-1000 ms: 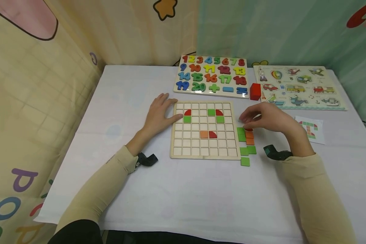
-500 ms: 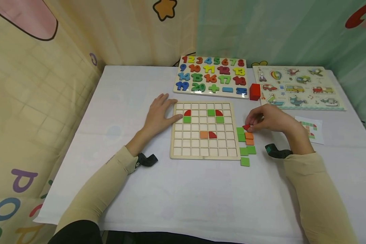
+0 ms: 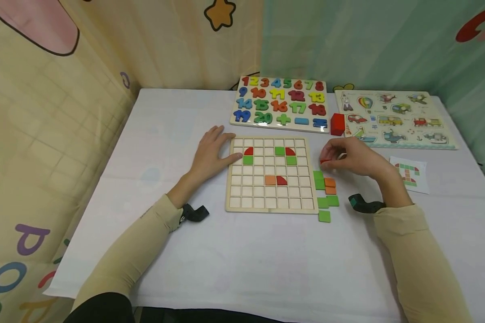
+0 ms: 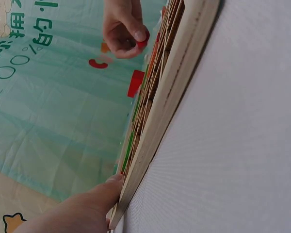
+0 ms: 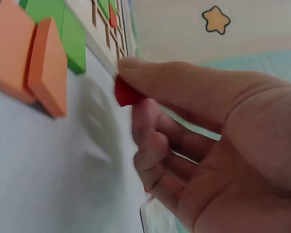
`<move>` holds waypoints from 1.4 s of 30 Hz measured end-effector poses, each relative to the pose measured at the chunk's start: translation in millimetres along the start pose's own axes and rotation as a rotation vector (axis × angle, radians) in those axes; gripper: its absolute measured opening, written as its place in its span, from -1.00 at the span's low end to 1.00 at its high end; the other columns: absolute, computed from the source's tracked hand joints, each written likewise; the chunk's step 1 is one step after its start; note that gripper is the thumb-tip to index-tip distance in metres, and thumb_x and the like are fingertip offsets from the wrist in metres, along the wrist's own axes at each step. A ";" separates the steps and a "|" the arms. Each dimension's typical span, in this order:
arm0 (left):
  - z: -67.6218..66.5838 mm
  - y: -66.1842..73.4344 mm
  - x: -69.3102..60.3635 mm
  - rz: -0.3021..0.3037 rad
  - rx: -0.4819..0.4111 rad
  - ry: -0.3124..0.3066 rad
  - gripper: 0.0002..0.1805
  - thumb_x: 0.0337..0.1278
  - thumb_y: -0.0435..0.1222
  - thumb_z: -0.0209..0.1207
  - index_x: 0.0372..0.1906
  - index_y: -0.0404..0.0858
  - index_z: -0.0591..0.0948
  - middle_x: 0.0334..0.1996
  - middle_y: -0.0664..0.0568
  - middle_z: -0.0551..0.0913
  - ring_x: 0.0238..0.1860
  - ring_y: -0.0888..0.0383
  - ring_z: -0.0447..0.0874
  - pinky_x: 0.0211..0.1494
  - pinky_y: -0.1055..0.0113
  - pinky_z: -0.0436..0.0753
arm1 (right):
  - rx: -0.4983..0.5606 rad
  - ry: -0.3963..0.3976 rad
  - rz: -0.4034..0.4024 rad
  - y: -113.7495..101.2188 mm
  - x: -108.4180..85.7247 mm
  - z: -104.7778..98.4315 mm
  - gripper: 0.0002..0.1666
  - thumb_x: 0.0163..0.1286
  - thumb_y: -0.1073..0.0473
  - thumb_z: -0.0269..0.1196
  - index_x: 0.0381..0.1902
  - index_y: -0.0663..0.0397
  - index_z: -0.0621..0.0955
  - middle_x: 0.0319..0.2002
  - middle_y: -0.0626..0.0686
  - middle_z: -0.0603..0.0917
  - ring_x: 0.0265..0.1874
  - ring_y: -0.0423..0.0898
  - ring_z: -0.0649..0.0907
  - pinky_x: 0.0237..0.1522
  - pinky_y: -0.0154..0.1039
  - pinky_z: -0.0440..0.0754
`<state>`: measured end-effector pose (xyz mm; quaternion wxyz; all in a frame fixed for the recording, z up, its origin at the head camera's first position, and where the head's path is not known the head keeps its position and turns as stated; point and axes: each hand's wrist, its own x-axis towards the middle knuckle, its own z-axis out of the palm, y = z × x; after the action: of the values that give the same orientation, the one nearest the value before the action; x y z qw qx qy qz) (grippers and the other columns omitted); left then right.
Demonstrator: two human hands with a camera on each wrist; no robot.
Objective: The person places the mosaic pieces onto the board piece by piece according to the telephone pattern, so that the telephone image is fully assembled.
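My right hand (image 3: 353, 157) pinches a red piece (image 5: 128, 92) between thumb and fingertips, just above the table and right of the wooden grid board (image 3: 272, 211). The left hand (image 3: 212, 151) rests on the board's upper left edge, fingers relaxed, thumb over the rim. Red quarter-round pieces (image 3: 281, 180), green squares (image 3: 279, 151) and one orange square (image 3: 270, 180) lie in the board's cells. Beside the board's right edge are several loose green squares (image 3: 324, 216) and orange squares (image 3: 329, 182).
Behind the board stand a number puzzle (image 3: 280, 106) and a red block (image 3: 337, 124), with a vehicle picture puzzle (image 3: 396, 119) at the back right. A small pattern card (image 3: 410, 174) lies to the right, partly behind the right hand's wrist.
The right hand has picked up the red piece from beside the orange squares and moved slightly up and toward the board. My left hand stays in place.
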<state>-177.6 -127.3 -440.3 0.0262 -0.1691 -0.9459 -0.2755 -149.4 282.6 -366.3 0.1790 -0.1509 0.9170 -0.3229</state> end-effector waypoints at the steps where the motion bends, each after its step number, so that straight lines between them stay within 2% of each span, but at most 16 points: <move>1: -0.1 0.1 0.0 0.000 0.000 -0.001 -0.25 0.28 0.20 0.32 0.44 -0.10 0.54 0.65 -0.19 0.21 0.71 -0.16 -0.03 0.74 -0.16 -0.02 | 0.008 0.018 -0.018 -2.3 0.6 0.9 -0.81 0.41 0.20 0.45 -0.05 0.09 0.75 -0.19 0.08 0.72 -0.16 0.01 0.58 -0.18 -0.34 0.57; 6: -0.4 0.2 0.0 -0.002 0.006 0.000 -0.24 0.28 0.20 0.32 0.44 -0.10 0.53 0.65 -0.19 0.21 0.71 -0.16 -0.03 0.74 -0.16 -0.02 | 0.052 0.051 -0.066 -18.6 4.0 11.3 -0.80 0.47 0.20 0.39 0.01 0.07 0.78 -0.08 0.07 0.76 -0.12 0.00 0.60 -0.12 -0.39 0.59; 11: -0.7 1.0 -0.5 -0.001 -0.004 -0.002 -0.25 0.28 0.19 0.32 0.44 -0.11 0.53 0.65 -0.20 0.20 0.71 -0.17 -0.03 0.74 -0.17 -0.03 | 0.054 0.047 -0.095 -34.7 8.9 28.6 -0.81 0.45 0.16 0.43 -0.04 0.06 0.75 -0.17 0.05 0.73 -0.14 0.00 0.62 -0.12 -0.37 0.63; 16: 0.6 1.4 -0.8 0.003 -0.011 -0.003 -0.26 0.29 0.19 0.32 0.43 -0.10 0.53 0.65 -0.20 0.20 0.71 -0.17 -0.03 0.74 -0.16 -0.04 | 0.024 0.081 -0.147 -48.6 11.2 48.3 -0.82 0.42 0.15 0.45 -0.09 0.08 0.73 -0.22 0.04 0.76 -0.18 -0.03 0.65 -0.13 -0.33 0.61; 20: 0.9 1.8 -0.6 0.001 -0.007 -0.006 -0.26 0.29 0.19 0.32 0.43 -0.10 0.54 0.65 -0.20 0.20 0.71 -0.17 -0.03 0.74 -0.16 -0.04 | 0.050 0.122 -0.149 -60.4 12.2 63.9 -0.86 0.42 0.16 0.46 -0.14 0.07 0.74 -0.27 0.03 0.77 -0.23 -0.04 0.66 -0.18 -0.32 0.59; 24: -0.2 2.6 -0.6 -0.002 -0.004 -0.006 -0.26 0.29 0.19 0.32 0.44 -0.11 0.53 0.65 -0.20 0.20 0.71 -0.17 -0.03 0.74 -0.16 -0.04 | 0.100 0.137 -0.162 -70.4 15.0 76.9 -0.86 0.42 0.18 0.45 -0.11 0.05 0.74 -0.23 0.02 0.78 -0.23 -0.07 0.71 -0.14 -0.36 0.68; 30: -1.9 2.9 -1.0 -0.003 -0.003 -0.004 -0.25 0.29 0.19 0.31 0.44 -0.11 0.53 0.65 -0.20 0.21 0.71 -0.16 -0.03 0.74 -0.17 -0.04 | 0.138 0.168 -0.206 -78.4 17.1 91.2 -0.82 0.39 0.22 0.47 -0.08 0.09 0.74 -0.18 0.04 0.82 -0.21 -0.06 0.77 -0.10 -0.33 0.75; 34: -1.3 2.7 -1.0 0.000 -0.005 -0.005 -0.25 0.30 0.18 0.32 0.45 -0.12 0.53 0.65 -0.21 0.21 0.71 -0.16 -0.03 0.74 -0.17 -0.03 | 0.157 0.156 -0.229 -79.9 18.4 96.9 -0.81 0.40 0.23 0.46 -0.06 0.10 0.75 -0.16 0.05 0.82 -0.20 -0.07 0.79 -0.03 -0.27 0.78; 42: -1.0 3.4 -1.4 0.002 -0.004 -0.007 -0.25 0.31 0.17 0.31 0.45 -0.13 0.52 0.65 -0.22 0.20 0.71 -0.18 -0.03 0.74 -0.17 -0.05 | 0.173 0.156 -0.266 -82.5 20.6 105.2 -0.85 0.41 0.21 0.46 -0.08 0.03 0.77 -0.21 -0.03 0.81 -0.25 -0.14 0.77 -0.07 -0.30 0.77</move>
<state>-175.2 -125.6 -437.9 0.0229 -0.1709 -0.9454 -0.2766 -109.6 156.4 -394.3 0.0753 -0.2294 0.8688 -0.4323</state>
